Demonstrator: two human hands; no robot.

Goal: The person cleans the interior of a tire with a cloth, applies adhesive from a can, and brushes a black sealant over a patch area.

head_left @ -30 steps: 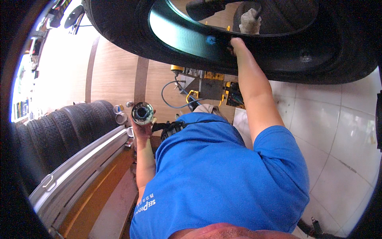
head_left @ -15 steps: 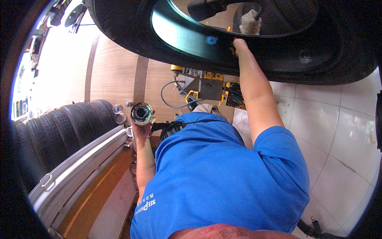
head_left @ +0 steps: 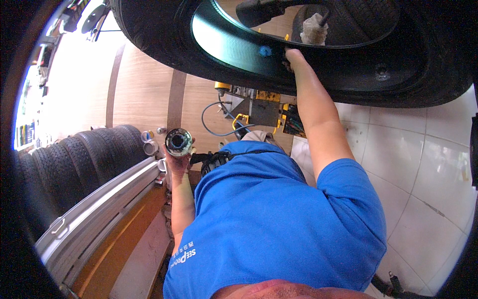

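Observation:
A large black tyre (head_left: 154, 42) fills the top of the view, its hollow inner side turned toward me. Light falls on the inner wall at the left, where a small blue spot (head_left: 265, 51) shows. My right hand (head_left: 294, 60) reaches into the tyre, just right of that spot. Its fingers are curled closed, and what they hold is hidden in dark shadow. Low at the left, my left hand (head_left: 175, 163) is wrapped round an open, round can (head_left: 178, 143), with its dark mouth facing up. A second, greyish spot (head_left: 382, 72) marks the tyre's inner wall farther right.
Several tyres (head_left: 84, 159) stand in a row at the left, beside a metal rail (head_left: 104, 199). Small tins (head_left: 150, 147) sit near the left hand. Below the tyre are a tool tray (head_left: 294, 119) and a blue hose (head_left: 204, 122). A wrapped lamp-like object (head_left: 314, 30) hangs behind the tyre opening.
My right hand has moved slightly left along the tyre's inner wall, closer to the blue spot. The left hand and its can have hardly shifted.

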